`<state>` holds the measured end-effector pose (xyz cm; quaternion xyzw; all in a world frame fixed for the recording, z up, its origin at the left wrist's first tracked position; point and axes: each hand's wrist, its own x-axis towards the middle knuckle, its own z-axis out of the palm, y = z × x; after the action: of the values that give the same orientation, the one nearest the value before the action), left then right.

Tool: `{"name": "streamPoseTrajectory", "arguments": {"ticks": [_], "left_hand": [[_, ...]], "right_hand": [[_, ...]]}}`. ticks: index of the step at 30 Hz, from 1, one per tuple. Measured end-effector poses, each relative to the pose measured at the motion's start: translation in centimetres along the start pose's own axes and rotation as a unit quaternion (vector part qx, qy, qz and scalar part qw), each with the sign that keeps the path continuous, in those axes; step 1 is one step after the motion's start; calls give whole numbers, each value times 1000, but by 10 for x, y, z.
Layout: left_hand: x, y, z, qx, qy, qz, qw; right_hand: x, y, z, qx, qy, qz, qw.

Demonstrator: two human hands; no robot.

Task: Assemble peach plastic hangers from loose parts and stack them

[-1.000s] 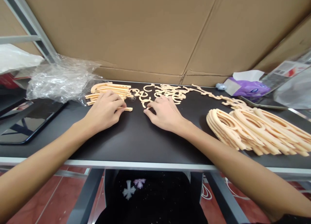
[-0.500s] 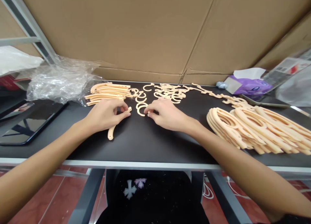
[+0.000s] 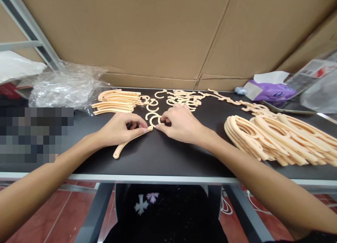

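My left hand (image 3: 122, 129) pinches the upper end of a curved beige hanger arm (image 3: 126, 143), whose other end slants down toward the table's front. Closed on a beige C-shaped hook (image 3: 154, 120), my right hand (image 3: 180, 123) holds it close to the tip of the hanger arm. Whether the two pieces touch, I cannot tell. Just behind the hands lie a few more loose hooks (image 3: 152, 109). A stack of hanger arms (image 3: 116, 102) sits at the back left, and a heap of small hooks and pieces (image 3: 184, 97) lies behind my right hand.
Piled hanger parts (image 3: 273, 139) cover the right side of the black table (image 3: 171, 158), with linked pieces (image 3: 223, 98) behind them. A purple tissue pack (image 3: 273, 90) stands at the back right. Clear plastic bags (image 3: 65, 83) lie at the back left, before a cardboard wall (image 3: 144, 35).
My left hand has moved right with the hanger arm, exposing more of it. The right hand has taken hold of a hook and brought it near the arm's end.
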<state>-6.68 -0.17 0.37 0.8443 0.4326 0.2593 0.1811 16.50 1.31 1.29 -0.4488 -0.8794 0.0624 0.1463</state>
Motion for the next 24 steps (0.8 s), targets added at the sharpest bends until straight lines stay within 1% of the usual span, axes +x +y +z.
{"name": "streamPoseTrajectory", "arguments": {"ticks": [3,6,7,9,11,13,15,17,20,24], "left_hand": [[1,1,1,-3,8,16,1000],[1,2,2,-7,13,19,1000],[1,2,2,-7,13,18,1000],[1,1,2,-8,11,16,1000],[1,-1,3,-7,9,13,1000],[1,-3,3,-5,6,6,1000],[1,-4,4,-5,5,-4,1000],[1,-3,4,-7,7,-12,1000],[1,0,3,-11,10,-13,1000],[0,4,4,-18,22,-9,1000]], "right_hand": [[-2,-1,-1,-46,-5,-10,999],[-1,0,-1,-29,8,-6,1000],[0,1,-1,-6,14,5,1000],[2,3,-1,74,30,43,996],[4,3,-1,174,52,81,980],[5,2,-2,243,74,99,962],[5,1,-4,270,80,106,954],[5,0,-5,277,69,116,951],[5,-2,-6,279,54,134,949],[6,-6,-3,307,42,146,940]]}}
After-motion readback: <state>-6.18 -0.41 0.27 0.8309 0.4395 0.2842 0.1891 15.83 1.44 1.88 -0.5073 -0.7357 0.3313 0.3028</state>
